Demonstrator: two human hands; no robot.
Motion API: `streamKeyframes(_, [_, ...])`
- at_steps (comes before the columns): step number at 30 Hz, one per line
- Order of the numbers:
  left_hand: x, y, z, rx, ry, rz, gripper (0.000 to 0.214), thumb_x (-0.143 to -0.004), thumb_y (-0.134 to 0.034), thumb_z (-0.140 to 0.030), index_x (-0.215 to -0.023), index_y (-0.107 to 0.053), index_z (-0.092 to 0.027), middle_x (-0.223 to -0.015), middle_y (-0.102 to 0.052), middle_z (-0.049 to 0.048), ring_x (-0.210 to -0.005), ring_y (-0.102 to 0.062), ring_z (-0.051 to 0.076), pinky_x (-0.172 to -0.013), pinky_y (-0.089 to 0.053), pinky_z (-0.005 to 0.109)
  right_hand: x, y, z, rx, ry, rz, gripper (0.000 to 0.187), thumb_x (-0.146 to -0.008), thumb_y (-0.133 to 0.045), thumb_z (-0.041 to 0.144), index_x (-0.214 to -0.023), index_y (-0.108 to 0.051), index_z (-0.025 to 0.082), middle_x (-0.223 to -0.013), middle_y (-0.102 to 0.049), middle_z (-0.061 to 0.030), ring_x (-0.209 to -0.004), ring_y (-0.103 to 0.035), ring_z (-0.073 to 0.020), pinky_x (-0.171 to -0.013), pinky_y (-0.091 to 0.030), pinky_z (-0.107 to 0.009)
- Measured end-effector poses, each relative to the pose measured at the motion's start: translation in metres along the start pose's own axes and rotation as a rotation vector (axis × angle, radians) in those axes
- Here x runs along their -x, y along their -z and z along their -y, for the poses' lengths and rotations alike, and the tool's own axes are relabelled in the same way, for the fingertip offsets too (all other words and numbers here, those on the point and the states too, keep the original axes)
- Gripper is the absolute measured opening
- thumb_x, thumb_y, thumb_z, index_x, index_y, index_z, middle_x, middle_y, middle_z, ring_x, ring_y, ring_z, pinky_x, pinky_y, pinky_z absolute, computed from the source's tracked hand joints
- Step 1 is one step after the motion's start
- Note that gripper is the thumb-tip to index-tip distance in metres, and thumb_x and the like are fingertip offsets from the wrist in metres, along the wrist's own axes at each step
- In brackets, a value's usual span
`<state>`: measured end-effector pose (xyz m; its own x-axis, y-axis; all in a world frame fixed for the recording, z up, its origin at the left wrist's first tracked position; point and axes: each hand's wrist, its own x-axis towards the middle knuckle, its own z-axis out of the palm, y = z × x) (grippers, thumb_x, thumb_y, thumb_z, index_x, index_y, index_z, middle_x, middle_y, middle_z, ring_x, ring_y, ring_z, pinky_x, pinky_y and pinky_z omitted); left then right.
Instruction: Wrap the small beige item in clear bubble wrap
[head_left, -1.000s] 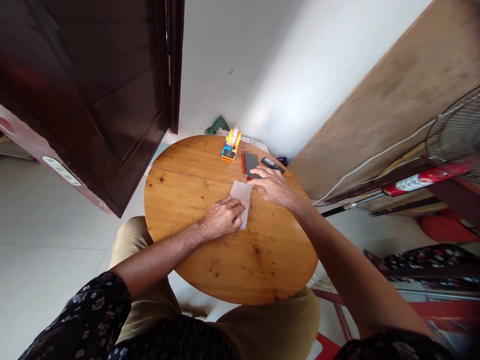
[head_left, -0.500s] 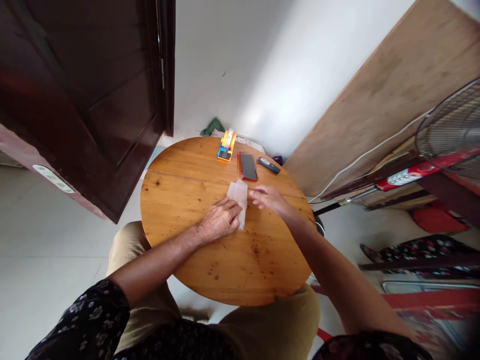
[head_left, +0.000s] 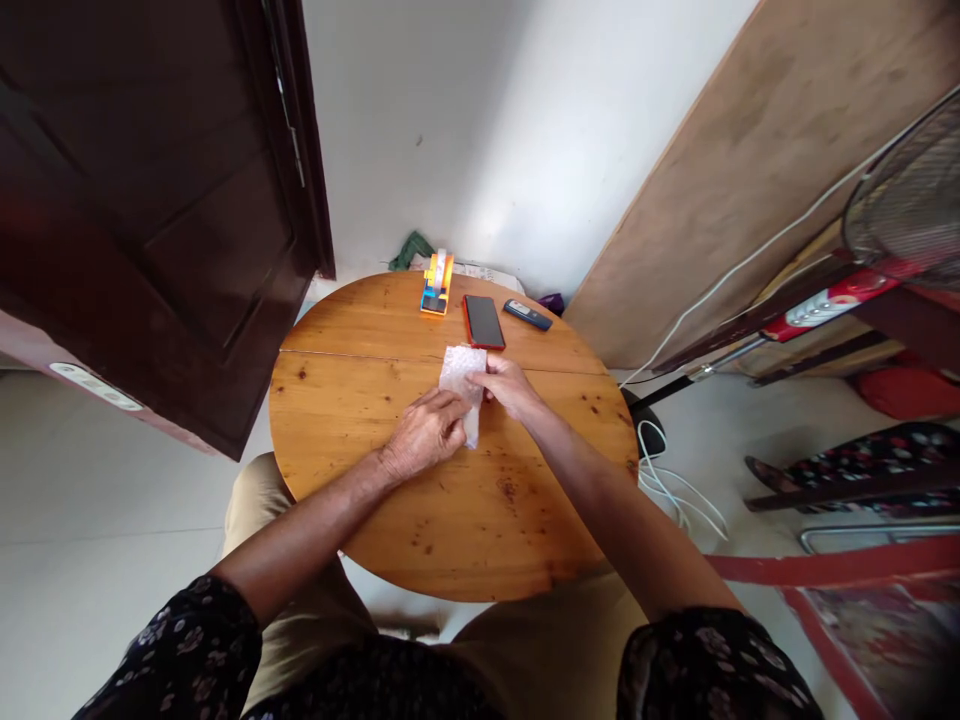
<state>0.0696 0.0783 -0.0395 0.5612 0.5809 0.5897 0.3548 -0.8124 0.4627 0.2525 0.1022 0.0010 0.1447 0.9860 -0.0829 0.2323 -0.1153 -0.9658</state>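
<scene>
A small sheet of bubble wrap lies on the round wooden table. My left hand presses on its near end with the fingers curled. My right hand pinches the sheet's right edge. Just beyond the sheet lies a phone in a red case, screen up. An orange tape dispenser stands at the table's far edge, and a small dark remote lies to the phone's right.
A dark wooden door stands open at the left. A wooden board leans on the wall at the right, with a fan and white cables on the floor. A green cloth lies behind the table.
My right hand drew back from the phone to the bubble wrap and took hold of its right edge. My left hand stayed on the sheet. The view shifted slightly.
</scene>
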Motion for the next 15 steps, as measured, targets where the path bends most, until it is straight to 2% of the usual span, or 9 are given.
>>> streamKeyframes(3, [-0.001, 0.001, 0.001, 0.025, 0.027, 0.020, 0.031, -0.083, -0.054, -0.010, -0.106, -0.072, -0.019, -0.109, -0.072, 0.0091, -0.101, -0.067, 0.022, -0.097, -0.055, 0.038, 0.007, -0.002, -0.002, -0.014, 0.115, -0.021, 0.030, -0.066, -0.074, 0.042, -0.083, -0.067, 0.019, -0.074, -0.067, 0.0013, -0.067, -0.057, -0.0139, -0.059, -0.045, -0.024])
streamKeyframes(6, [-0.002, 0.004, -0.002, 0.038, 0.060, 0.028, 0.031, -0.082, -0.055, -0.011, -0.107, -0.072, -0.020, -0.113, -0.070, 0.0083, -0.104, -0.066, 0.022, -0.097, -0.055, 0.038, 0.017, -0.003, -0.004, 0.078, 0.219, -0.056, 0.028, -0.071, -0.069, 0.047, -0.076, -0.061, 0.020, -0.074, -0.063, 0.0010, -0.071, -0.056, -0.0151, -0.065, -0.046, -0.027])
streamKeyframes(9, [-0.001, 0.009, -0.008, 0.008, 0.182, 0.022, 0.027, -0.081, -0.061, -0.018, -0.106, -0.069, -0.021, -0.117, -0.064, 0.0084, -0.102, -0.065, 0.022, -0.091, -0.057, 0.036, 0.031, -0.005, -0.005, 0.179, 0.290, -0.094, 0.024, -0.074, -0.065, 0.044, -0.074, -0.057, 0.022, -0.071, -0.059, 0.0021, -0.069, -0.053, -0.0145, -0.066, -0.045, -0.027])
streamKeyframes(12, [0.000, 0.011, -0.012, -0.042, 0.336, -0.046, 0.023, -0.076, -0.069, -0.026, -0.098, -0.063, -0.020, -0.110, -0.060, 0.0079, -0.101, -0.063, 0.024, -0.089, -0.057, 0.037, 0.047, -0.009, -0.004, 0.189, 0.331, -0.119, 0.020, -0.077, -0.061, 0.041, -0.079, -0.057, 0.023, -0.073, -0.059, 0.0022, -0.068, -0.053, -0.0145, -0.066, -0.045, -0.026])
streamKeyframes(15, [0.001, 0.009, -0.012, -0.040, 0.418, -0.128, 0.035, -0.072, -0.074, -0.029, -0.102, -0.057, -0.021, -0.107, -0.057, 0.0072, -0.103, -0.061, 0.026, -0.093, -0.056, 0.040, 0.061, -0.013, -0.002, 0.224, 0.344, -0.152, 0.017, -0.078, -0.059, 0.040, -0.081, -0.059, 0.023, -0.072, -0.061, 0.0018, -0.069, -0.056, -0.0161, -0.068, -0.047, -0.027])
